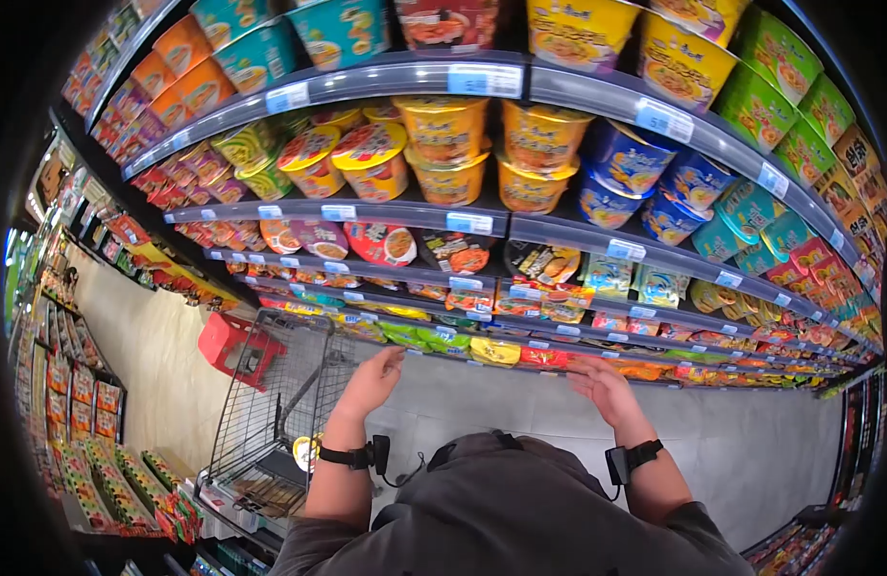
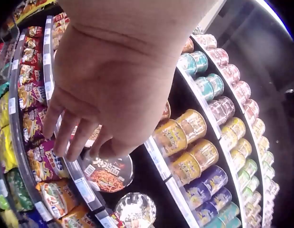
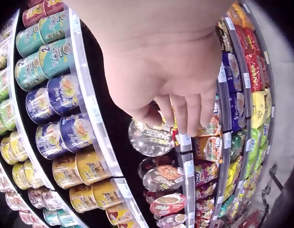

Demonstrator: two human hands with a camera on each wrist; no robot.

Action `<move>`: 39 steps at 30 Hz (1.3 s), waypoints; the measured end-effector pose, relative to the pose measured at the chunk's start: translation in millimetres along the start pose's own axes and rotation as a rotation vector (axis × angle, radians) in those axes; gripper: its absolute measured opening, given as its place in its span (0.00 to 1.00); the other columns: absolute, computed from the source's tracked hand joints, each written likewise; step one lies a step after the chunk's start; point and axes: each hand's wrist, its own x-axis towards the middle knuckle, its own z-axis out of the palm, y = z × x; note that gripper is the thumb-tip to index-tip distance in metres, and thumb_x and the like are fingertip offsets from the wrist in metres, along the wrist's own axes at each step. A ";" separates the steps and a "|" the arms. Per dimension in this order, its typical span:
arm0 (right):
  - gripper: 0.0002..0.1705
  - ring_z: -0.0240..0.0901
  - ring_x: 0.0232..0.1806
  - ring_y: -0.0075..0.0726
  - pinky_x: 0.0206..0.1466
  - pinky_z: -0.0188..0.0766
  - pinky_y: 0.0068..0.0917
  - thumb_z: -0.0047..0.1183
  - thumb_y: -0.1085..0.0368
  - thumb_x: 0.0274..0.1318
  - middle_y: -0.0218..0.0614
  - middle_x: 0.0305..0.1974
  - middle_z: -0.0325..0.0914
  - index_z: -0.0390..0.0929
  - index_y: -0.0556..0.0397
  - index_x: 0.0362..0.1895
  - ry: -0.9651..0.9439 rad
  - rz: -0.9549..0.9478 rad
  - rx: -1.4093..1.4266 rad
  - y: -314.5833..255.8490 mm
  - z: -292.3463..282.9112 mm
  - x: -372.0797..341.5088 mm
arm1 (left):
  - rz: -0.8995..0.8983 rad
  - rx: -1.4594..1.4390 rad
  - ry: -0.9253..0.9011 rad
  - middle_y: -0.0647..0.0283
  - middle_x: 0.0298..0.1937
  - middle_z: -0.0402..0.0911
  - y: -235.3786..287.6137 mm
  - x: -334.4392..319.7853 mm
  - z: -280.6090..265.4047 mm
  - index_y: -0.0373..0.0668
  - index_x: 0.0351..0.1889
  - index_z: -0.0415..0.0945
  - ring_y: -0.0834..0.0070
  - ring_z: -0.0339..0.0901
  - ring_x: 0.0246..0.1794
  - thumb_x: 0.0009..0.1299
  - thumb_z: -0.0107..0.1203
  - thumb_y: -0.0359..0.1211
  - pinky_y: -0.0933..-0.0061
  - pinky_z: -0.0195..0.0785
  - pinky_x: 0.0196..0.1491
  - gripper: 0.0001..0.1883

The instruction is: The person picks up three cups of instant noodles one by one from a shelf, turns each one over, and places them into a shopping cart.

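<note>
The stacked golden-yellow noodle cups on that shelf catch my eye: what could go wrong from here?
The round golden-yellow noodle cups stand stacked in twos, so a clumsy reach by the bare left hand or bare right hand might topple one. The dark wire shopping cart stands close on the left; a step that way could bump it. The thin black cable hanging at the left wrist might snag.
</note>
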 end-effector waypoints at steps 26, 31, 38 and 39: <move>0.31 0.40 0.86 0.51 0.84 0.42 0.48 0.53 0.73 0.64 0.50 0.84 0.44 0.70 0.58 0.72 -0.572 -0.508 -0.508 -179.4 192.5 129.7 | 0.531 0.119 0.322 0.48 0.66 0.77 185.7 135.9 -115.5 0.36 0.62 0.76 0.51 0.74 0.68 0.69 0.53 0.20 0.58 0.62 0.72 0.22; 0.33 0.28 0.88 0.51 0.85 0.33 0.50 0.56 0.68 0.64 0.56 0.85 0.35 0.69 0.60 0.73 -0.543 -0.679 -0.520 -200.1 227.4 154.1 | 0.677 0.046 0.330 0.44 0.67 0.76 205.5 183.6 -143.8 0.33 0.63 0.74 0.50 0.73 0.69 0.68 0.55 0.22 0.57 0.61 0.73 0.23; 0.35 0.28 0.88 0.52 0.85 0.31 0.47 0.56 0.73 0.59 0.56 0.84 0.36 0.68 0.60 0.73 -0.430 -0.708 -0.549 -209.1 255.3 174.2 | 0.648 -0.062 0.221 0.42 0.62 0.78 206.0 226.5 -157.1 0.30 0.69 0.67 0.48 0.75 0.66 0.73 0.55 0.25 0.59 0.63 0.70 0.26; 0.35 0.28 0.88 0.52 0.85 0.31 0.47 0.56 0.73 0.59 0.56 0.84 0.36 0.68 0.60 0.73 -0.419 -0.719 -0.552 -209.1 257.1 175.8 | 0.646 -0.005 0.190 0.42 0.62 0.78 208.3 229.1 -158.5 0.30 0.69 0.67 0.48 0.75 0.65 0.72 0.56 0.25 0.59 0.63 0.70 0.26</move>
